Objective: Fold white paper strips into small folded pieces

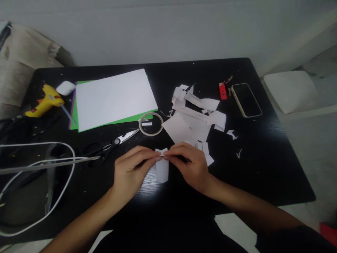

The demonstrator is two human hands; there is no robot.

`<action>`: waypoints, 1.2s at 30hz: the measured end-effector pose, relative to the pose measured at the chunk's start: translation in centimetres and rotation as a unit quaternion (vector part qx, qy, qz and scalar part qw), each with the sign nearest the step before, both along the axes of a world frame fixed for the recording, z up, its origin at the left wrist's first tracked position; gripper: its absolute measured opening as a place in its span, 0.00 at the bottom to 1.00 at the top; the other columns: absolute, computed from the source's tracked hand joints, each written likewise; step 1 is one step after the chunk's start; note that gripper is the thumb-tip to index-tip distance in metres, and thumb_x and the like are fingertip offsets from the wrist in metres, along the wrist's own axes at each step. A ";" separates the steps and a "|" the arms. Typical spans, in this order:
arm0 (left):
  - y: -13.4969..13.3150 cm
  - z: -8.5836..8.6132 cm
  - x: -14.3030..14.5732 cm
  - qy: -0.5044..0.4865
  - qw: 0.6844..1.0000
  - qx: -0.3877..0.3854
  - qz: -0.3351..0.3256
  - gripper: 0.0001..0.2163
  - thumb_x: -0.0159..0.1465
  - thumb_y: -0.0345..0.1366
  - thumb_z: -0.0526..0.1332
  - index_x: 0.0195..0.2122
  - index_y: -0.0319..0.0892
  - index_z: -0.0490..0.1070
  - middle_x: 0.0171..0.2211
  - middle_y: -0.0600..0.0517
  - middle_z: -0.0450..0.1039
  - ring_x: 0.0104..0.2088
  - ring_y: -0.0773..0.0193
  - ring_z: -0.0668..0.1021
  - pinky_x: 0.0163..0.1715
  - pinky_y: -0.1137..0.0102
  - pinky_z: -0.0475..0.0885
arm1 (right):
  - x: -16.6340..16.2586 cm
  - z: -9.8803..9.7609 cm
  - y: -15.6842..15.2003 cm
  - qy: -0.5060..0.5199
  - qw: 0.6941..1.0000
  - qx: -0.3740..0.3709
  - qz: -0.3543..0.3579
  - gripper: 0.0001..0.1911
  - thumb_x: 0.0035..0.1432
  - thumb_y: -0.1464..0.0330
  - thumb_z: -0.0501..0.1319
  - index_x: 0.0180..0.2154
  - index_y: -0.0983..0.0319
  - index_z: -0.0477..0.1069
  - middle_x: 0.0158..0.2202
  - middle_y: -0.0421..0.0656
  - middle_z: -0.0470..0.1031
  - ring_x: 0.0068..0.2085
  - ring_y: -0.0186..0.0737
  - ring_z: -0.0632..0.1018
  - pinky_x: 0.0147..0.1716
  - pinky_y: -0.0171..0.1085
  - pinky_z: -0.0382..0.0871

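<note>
Between my two hands is a small folded piece of white paper, standing out pale against the black table. My left hand pinches its upper left edge between thumb and fingers. My right hand pinches the upper right side the same way, the fingertips of both hands almost meeting. Part of the paper's top is hidden by my fingers. Just beyond my hands lie a roll of tape and white paper scraps. Black-handled scissors rest to the left of my left hand.
White paper lies over green sheets at the back left. Beside it are a yellow glue gun and a white case. A red lighter and a phone lie back right. A white cable loops at the left.
</note>
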State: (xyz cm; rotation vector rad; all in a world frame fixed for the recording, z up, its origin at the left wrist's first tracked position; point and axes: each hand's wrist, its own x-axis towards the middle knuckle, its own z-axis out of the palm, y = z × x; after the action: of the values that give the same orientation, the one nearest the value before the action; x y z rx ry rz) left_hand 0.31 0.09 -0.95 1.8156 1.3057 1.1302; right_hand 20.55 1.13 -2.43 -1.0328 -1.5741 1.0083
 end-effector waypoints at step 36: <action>1.0 0.0 -0.2 -0.170 0.973 -0.149 0.031 0.06 0.66 0.39 0.71 0.36 0.44 0.81 0.34 0.52 0.80 0.31 0.65 0.81 0.31 0.72 0.79 | 0.2 0.6 1.0 0.260 0.858 -0.413 0.161 0.17 0.59 0.58 0.75 0.35 0.59 0.71 0.37 0.40 0.82 0.40 0.39 0.85 0.43 0.39 0.79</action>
State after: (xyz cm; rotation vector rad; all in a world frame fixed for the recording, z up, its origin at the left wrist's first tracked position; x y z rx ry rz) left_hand 0.12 1.11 -0.92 1.3060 1.2554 1.1478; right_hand 20.75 2.17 -1.81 -0.9134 -0.8480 2.1056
